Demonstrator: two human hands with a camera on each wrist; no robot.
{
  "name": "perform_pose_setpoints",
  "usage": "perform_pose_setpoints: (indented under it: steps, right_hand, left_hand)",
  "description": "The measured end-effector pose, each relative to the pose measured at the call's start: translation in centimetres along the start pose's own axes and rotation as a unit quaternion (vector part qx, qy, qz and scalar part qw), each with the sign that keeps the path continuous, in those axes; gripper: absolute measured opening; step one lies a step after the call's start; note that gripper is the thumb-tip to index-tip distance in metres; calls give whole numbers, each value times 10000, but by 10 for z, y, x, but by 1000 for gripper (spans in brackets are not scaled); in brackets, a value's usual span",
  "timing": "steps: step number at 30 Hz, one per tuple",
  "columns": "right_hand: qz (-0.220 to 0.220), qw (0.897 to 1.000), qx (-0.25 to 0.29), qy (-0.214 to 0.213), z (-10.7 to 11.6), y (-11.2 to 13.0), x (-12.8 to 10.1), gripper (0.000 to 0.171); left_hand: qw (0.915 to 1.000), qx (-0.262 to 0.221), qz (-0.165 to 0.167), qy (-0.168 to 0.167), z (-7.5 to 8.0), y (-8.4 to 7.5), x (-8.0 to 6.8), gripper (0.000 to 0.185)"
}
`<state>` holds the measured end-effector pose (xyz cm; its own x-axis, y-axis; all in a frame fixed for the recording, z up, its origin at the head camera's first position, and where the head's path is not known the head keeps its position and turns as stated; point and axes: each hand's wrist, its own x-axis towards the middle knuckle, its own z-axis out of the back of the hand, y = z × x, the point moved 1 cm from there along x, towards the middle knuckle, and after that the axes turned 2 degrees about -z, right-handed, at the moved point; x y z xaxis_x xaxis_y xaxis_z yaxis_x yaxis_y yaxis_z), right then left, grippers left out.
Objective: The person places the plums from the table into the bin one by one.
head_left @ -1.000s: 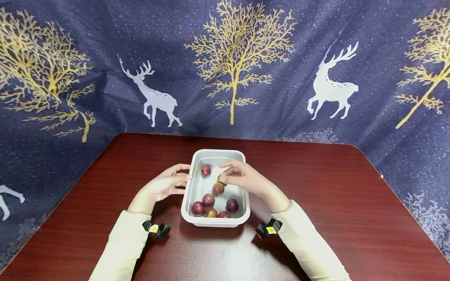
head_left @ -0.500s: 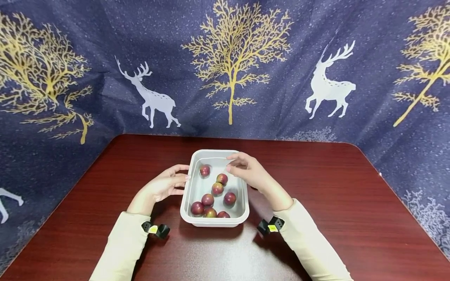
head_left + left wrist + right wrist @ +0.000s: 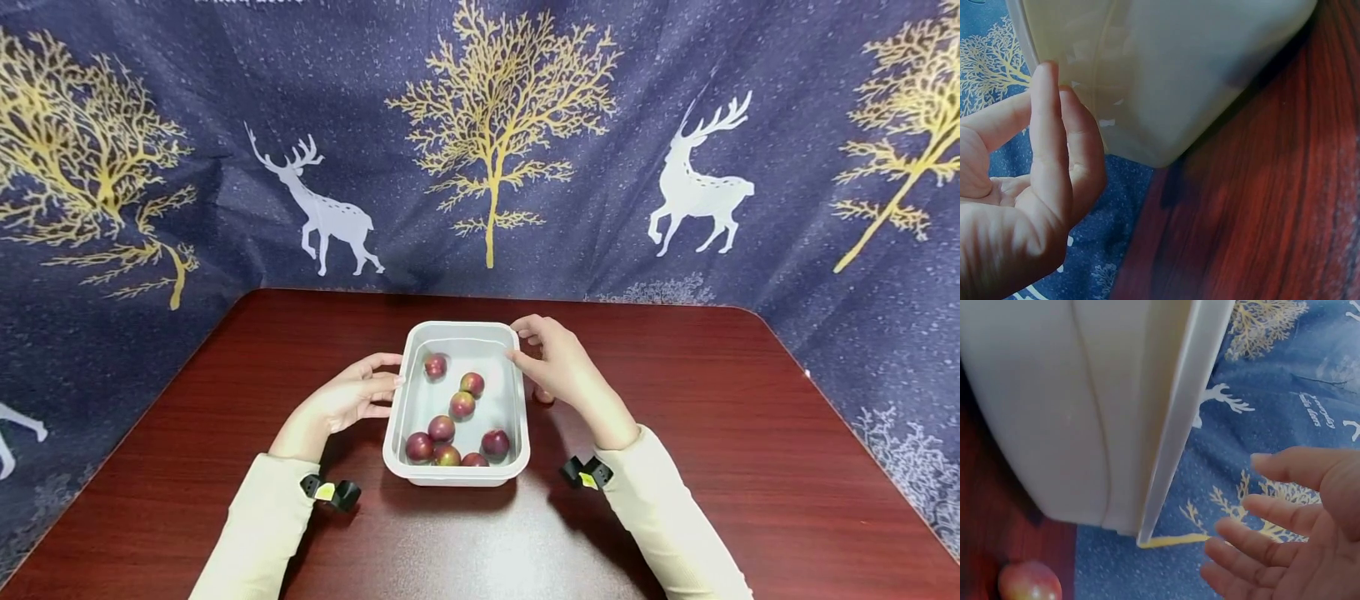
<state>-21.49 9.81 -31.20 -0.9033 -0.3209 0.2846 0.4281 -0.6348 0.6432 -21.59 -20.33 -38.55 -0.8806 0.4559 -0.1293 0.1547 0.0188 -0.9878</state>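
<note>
Deer backdrop, red table | tray mid-table, seven plums inside | left hand fingers straight against left wall | right hand fingers spread by far-right rim | stray plum beside tray: risks rolling if nudged.

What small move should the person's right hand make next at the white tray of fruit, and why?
Probably lower the right hand to the table and pick up the loose fruit lying just outside the tray. Seven fruits sit inside; this one lies beside the tray's right wall, below the open fingers. The left hand touches the tray's left wall, so it looks steadied.
</note>
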Motion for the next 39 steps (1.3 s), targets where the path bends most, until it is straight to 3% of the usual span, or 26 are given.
perform_pose_setpoints:
  steps: [6,13,27,39]
  right_hand:
    - [9,9968,-799,-87,3,-3,1,38]
    - [-418,9900,-1341,112,4,-7,1,42]
    - [-860,9792,-1736,605,-2,-29,8,46]
    - [-1126,9602,-2073,1494,-14,-44,12,46]
  left_hand:
    - [10000,13,-27,50,0,0,0,51]
    - [10000,26,-12,33,1,1,2,52]
    - [10000,-54,-41,71,0,0,1,52]
    - [9999,-131,-27,64,1,2,2,52]
